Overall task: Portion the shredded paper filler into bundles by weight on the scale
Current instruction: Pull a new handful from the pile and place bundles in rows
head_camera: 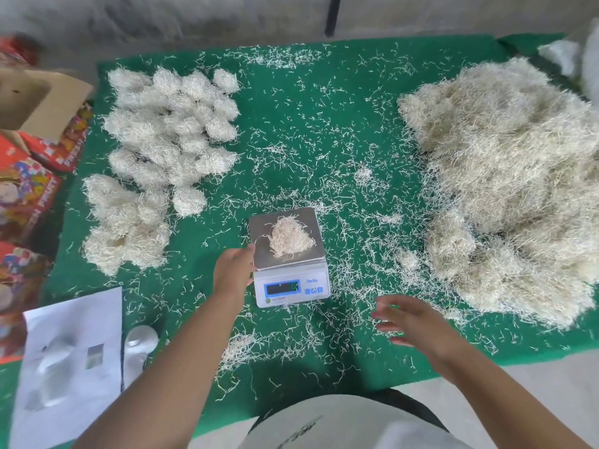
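Loose filler heap [505, 189] is sitting at the counter's [324, 131] right, finished bundles [162, 150] left — scale [288, 257] between for reach. A clump [290, 238] is being weighed; left hand [234, 270] is touching the platform edge, grip unclear; right hand [411, 322] is hovering spread, empty.

green table [291, 92] | scale [290, 270] | bundles [168, 124] | loose filler heap [505, 189] | white sheet [71, 361]

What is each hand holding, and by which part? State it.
Nothing is held. The left hand touches the left edge of the scale beside the paper bundle; the right hand hovers with fingers spread.
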The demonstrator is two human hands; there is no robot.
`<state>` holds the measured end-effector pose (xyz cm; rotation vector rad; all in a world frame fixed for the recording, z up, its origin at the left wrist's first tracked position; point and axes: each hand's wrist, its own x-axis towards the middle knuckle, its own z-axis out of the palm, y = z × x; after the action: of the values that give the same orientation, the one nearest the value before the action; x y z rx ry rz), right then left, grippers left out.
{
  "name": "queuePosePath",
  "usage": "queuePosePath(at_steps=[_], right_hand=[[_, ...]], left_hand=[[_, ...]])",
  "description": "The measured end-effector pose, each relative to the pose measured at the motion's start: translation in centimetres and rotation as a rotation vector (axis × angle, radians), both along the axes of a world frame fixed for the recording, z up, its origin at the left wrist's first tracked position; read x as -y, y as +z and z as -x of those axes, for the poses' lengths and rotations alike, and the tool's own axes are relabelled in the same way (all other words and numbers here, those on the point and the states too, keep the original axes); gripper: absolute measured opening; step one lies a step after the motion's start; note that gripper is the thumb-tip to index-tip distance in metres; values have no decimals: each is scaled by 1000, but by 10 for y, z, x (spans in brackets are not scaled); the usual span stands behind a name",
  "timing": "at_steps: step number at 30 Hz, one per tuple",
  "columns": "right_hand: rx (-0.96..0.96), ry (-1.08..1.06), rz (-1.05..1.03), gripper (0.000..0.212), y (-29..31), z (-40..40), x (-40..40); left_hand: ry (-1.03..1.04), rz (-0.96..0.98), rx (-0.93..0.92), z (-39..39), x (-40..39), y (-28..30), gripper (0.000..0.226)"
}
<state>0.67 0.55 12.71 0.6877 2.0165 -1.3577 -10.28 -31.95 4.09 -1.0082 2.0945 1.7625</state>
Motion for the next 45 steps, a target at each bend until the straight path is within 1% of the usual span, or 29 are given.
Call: queuePosePath(at_steps=[2,7,15,20,24,29,35,40,43,45], right_hand=[[0,23,-4,12,-1,0,5],[13,42,-5,13,-2,-3,9],[15,52,-12,13,-2,-10,8],[14,50,-8,13,-3,-13,7],[23,28,-3,16,-4,-16,6],[39,-4,-3,14,-9,-25,6],[75,-84,-1,16,-16,-38,6],[69,-136,-10,15,-18,-51,-8],[71,-210,-5,13,-19,-59,-23],[72,-260,5,12,-21,-66,-36]], left_hand=[[13,-10,3,-9,2,-4,13],[45,-37,10,-29,5,-8,4],[46,-25,18,-41,6,-8,14],[40,-13,28,-50,5,-10,13],[36,-12,35,-54,3,-9,16],[13,7,28,-59,2,-9,16],[-106,26,58,-70,-24,-21,12],[-325,51,66,-84,-75,-29,12],[-436,46,66,-85,-111,-25,5],[-517,83,53,-82,-135,-23,6]])
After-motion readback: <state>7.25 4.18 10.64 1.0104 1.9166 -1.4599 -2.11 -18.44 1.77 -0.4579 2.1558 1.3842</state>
